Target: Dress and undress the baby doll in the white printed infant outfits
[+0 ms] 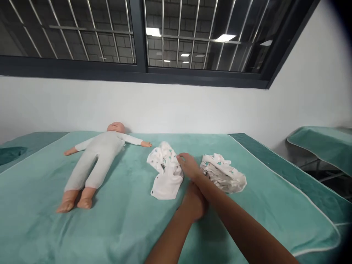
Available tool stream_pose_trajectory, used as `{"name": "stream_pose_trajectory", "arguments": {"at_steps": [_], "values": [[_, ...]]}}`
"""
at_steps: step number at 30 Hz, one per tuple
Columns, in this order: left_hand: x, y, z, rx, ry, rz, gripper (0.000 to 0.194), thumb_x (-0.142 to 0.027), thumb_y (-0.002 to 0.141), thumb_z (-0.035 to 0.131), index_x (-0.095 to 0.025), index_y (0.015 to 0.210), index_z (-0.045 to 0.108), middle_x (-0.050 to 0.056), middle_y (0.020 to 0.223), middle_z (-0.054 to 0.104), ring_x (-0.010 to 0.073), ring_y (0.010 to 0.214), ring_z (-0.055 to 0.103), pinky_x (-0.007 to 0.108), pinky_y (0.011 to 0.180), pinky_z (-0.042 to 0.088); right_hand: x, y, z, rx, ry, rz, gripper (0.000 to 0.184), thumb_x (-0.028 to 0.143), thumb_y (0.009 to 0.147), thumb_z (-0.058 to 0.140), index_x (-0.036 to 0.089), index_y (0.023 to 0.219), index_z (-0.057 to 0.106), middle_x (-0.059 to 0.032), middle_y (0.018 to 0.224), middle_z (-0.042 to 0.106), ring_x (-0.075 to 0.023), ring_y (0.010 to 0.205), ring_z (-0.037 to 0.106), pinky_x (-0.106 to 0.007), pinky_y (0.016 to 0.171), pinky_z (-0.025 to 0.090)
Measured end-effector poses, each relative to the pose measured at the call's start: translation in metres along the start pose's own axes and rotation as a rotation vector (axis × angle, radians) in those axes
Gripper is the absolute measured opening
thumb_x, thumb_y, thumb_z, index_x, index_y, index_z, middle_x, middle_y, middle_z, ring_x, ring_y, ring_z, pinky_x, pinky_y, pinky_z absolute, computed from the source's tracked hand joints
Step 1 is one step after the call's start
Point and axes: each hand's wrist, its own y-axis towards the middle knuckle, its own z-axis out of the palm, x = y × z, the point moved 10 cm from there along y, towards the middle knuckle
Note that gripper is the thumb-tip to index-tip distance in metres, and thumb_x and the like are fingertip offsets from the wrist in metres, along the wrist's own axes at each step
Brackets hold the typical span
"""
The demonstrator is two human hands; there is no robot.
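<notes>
My right hand (189, 165) is in the middle, its fingers curled beside the right edge of a white baby garment (167, 181) with small printed spots and snap buttons. Whether it grips the cloth is hidden. Under my right wrist, my left hand (194, 202) is crossed beneath, with its fingers out of sight. A crumpled white printed cloth bundle (224, 174) lies just right of my right hand. To the left, a baby doll (100, 154) in a white bodysuit lies on its back, arms spread and feet toward me.
A green padded cover (121, 227) with white piping spreads under everything. Behind it rise a white wall (176, 108) and a dark-framed window (141, 44) with metal bars. Another green-covered surface (324, 145) stands at the right.
</notes>
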Motion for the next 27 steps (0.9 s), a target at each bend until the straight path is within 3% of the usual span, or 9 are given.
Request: {"name": "stream_pose_trajectory", "arguments": {"at_steps": [2,4,8,12,14,17,20,23,27], "values": [[-0.01,-0.016,0.009,0.211,0.274,0.123,0.026,-0.013,0.077,0.064,-0.025,0.097,0.074,0.01,0.099,0.072,0.0332,0.113,0.06,0.054,0.112,0.033,-0.037,-0.003,0.003,-0.042,-0.082,0.018,0.031,0.033,0.092,0.045,0.015,0.11,0.064,-0.0153,0.123,0.063,-0.0277,0.121,0.051,-0.046,0.109,0.032],[-0.012,-0.025,0.006,0.274,0.448,0.171,0.028,-0.014,0.084,0.056,-0.025,0.104,0.073,0.009,0.103,0.071,0.0289,0.11,0.06,0.052,0.108,0.038,-0.068,-0.011,-0.006,-0.057,-0.144,0.024,0.036,0.031,0.091,0.045,0.012,0.118,0.061,-0.0177,0.129,0.059,-0.0282,0.126,0.047,-0.046,0.111,0.029],[-0.01,-0.02,-0.014,0.127,0.491,0.128,0.041,-0.011,0.09,0.045,-0.026,0.123,0.064,0.008,0.123,0.065,0.0241,0.115,0.057,0.044,0.101,0.046,-0.118,-0.026,-0.046,-0.09,-0.235,0.067,0.048,0.035,0.089,0.044,0.005,0.124,0.058,-0.0234,0.132,0.056,-0.0313,0.129,0.045,-0.047,0.113,0.027],[-0.013,-0.015,-0.031,-0.011,0.534,0.161,0.046,-0.008,0.089,0.043,-0.026,0.126,0.062,0.009,0.133,0.058,0.0278,0.129,0.046,0.05,0.109,0.037,-0.157,-0.038,-0.086,-0.16,-0.37,0.181,0.051,0.036,0.088,0.043,0.005,0.126,0.057,-0.0233,0.131,0.058,-0.0326,0.126,0.049,-0.047,0.11,0.032],[-0.016,-0.012,-0.052,-0.118,0.477,0.167,0.043,-0.008,0.086,0.049,-0.026,0.122,0.065,0.01,0.136,0.057,0.0301,0.136,0.041,0.054,0.116,0.026,-0.164,-0.042,-0.093,-0.171,-0.41,0.188,0.05,0.036,0.089,0.042,0.008,0.126,0.058,-0.0202,0.13,0.06,-0.0316,0.125,0.051,-0.045,0.109,0.035],[-0.018,-0.011,-0.101,-0.349,0.381,0.128,0.039,-0.01,0.079,0.062,-0.027,0.113,0.07,0.01,0.136,0.057,0.0333,0.141,0.035,0.055,0.122,0.004,-0.162,-0.044,-0.094,-0.174,-0.382,0.171,0.048,0.038,0.089,0.042,0.011,0.126,0.059,-0.0173,0.129,0.062,-0.0308,0.124,0.052,-0.043,0.108,0.036],[-0.02,-0.015,-0.141,-0.505,0.477,0.071,0.036,-0.017,0.08,0.066,-0.027,0.114,0.069,0.01,0.132,0.059,0.0341,0.136,0.04,0.055,0.121,0.009,-0.157,-0.046,-0.092,-0.186,-0.364,0.177,0.046,0.039,0.09,0.042,0.011,0.122,0.061,-0.0161,0.122,0.064,-0.0305,0.118,0.055,-0.042,0.104,0.039],[-0.025,-0.013,-0.158,-0.511,0.622,0.063,0.033,-0.019,0.088,0.055,-0.029,0.118,0.066,0.009,0.128,0.06,0.0314,0.125,0.049,0.052,0.114,0.028,-0.146,-0.046,-0.085,-0.169,-0.412,0.118,0.042,0.036,0.091,0.04,0.011,0.118,0.061,-0.016,0.118,0.065,-0.0299,0.115,0.055,-0.041,0.102,0.04],[-0.03,0.015,-0.161,-0.389,0.783,0.094,0.044,-0.009,0.084,0.05,-0.03,0.12,0.065,0.009,0.136,0.055,0.0336,0.13,0.042,0.054,0.112,0.027,-0.13,-0.046,-0.071,-0.122,-0.52,0.026,0.036,0.031,0.093,0.038,0.014,0.115,0.061,-0.0152,0.117,0.064,-0.0289,0.112,0.054,-0.041,0.1,0.04]]}}
